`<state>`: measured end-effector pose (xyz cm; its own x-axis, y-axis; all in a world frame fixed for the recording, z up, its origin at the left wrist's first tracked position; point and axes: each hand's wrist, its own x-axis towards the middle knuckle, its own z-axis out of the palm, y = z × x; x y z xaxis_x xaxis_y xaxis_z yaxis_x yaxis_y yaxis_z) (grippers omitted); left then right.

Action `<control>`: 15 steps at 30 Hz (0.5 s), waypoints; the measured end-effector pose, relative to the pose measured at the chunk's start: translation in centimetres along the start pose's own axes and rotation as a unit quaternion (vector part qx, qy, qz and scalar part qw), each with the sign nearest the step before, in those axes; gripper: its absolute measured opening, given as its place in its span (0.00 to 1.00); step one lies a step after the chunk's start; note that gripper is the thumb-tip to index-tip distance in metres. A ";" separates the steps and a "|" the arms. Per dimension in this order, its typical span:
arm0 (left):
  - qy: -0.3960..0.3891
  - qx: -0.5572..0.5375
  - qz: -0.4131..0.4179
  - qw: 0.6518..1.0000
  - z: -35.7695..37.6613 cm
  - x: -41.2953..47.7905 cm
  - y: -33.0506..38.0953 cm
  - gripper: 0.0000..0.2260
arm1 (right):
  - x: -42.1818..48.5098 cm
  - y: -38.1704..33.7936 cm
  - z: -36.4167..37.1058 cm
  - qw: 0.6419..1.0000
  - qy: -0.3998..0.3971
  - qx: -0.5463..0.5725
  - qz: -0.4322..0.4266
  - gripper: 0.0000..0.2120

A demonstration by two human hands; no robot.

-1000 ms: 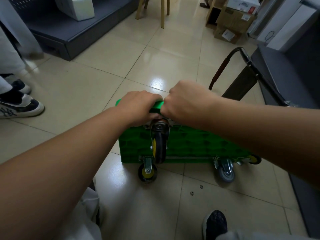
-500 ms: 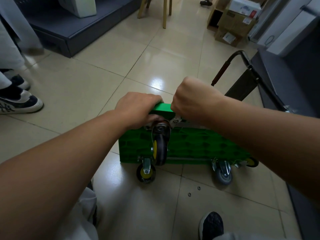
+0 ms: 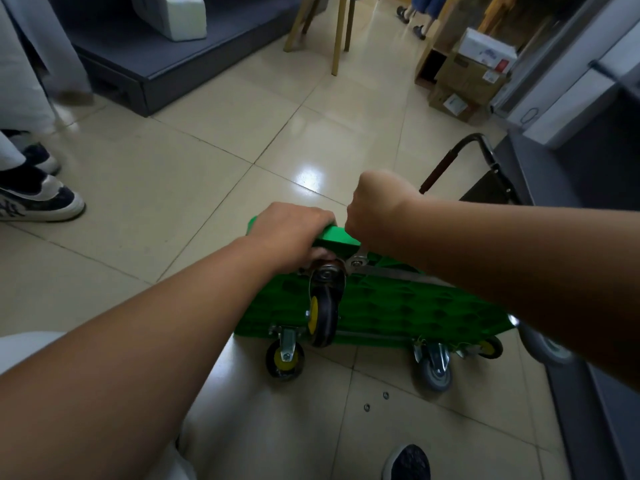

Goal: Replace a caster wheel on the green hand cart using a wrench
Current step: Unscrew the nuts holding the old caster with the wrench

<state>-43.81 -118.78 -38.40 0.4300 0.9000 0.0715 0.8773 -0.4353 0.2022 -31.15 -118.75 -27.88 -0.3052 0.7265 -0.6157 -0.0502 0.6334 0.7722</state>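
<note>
The green hand cart (image 3: 398, 306) stands on its long side, its ribbed underside facing me. A black caster with a yellow hub (image 3: 323, 317) hangs from the upper left corner. My left hand (image 3: 287, 233) grips the cart's top edge just above that caster. My right hand (image 3: 377, 206) is a fist above the same edge, to the right of the left hand. A metal wrench head (image 3: 356, 260) shows just below it at the caster's plate; the wrench handle is hidden in the fist.
Two casters (image 3: 284, 358) (image 3: 434, 370) rest on the tiled floor under the cart, two small loose metal rings (image 3: 385, 395) near them. The cart's black handle (image 3: 446, 164) sticks out far right. Another person's shoes (image 3: 38, 199) are at left, cardboard boxes (image 3: 467, 77) behind.
My right hand has risen and swung to the right, away from my left hand, uncovering more of the green top edge. The left hand stays on the cart.
</note>
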 end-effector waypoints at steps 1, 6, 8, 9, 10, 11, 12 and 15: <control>0.004 -0.001 0.000 1.000 0.0 0.0 -0.1 0.17 | 0.1 0.1 0.0 1.000 -0.017 -0.017 -0.002 0.05; 0.002 0.002 -0.003 1.000 0.2 -0.2 0.1 0.21 | -0.7 0.8 0.8 0.998 0.055 -0.013 -0.026 0.11; -0.002 0.005 -0.004 1.000 0.1 -0.1 0.2 0.20 | -0.9 0.8 1.2 0.995 0.093 -0.008 -0.020 0.16; 0.000 0.005 -0.004 1.000 0.1 -0.1 0.2 0.20 | -0.7 0.8 1.4 0.995 0.101 -0.007 -0.014 0.19; 0.001 0.007 -0.003 1.000 0.1 -0.1 0.2 0.19 | -0.7 0.7 1.5 0.994 0.111 -0.009 -0.014 0.21; 0.000 0.007 -0.003 1.000 0.1 -0.2 0.2 0.19 | -0.7 0.7 1.6 0.993 0.117 -0.014 -0.016 0.22; -0.001 0.008 -0.004 1.000 0.0 -0.2 0.2 0.18 | -0.6 0.7 1.7 0.992 0.126 -0.020 -0.018 0.22; 0.002 0.009 -0.002 1.000 -0.1 -0.1 0.3 0.19 | -0.6 0.6 1.8 0.990 0.136 -0.015 -0.025 0.19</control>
<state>-43.59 -118.98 -38.29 0.4255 0.9020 0.0739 0.8831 -0.4316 0.1841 -29.24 -118.32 -27.33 -0.5464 0.5936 -0.5908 -0.0988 0.6548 0.7493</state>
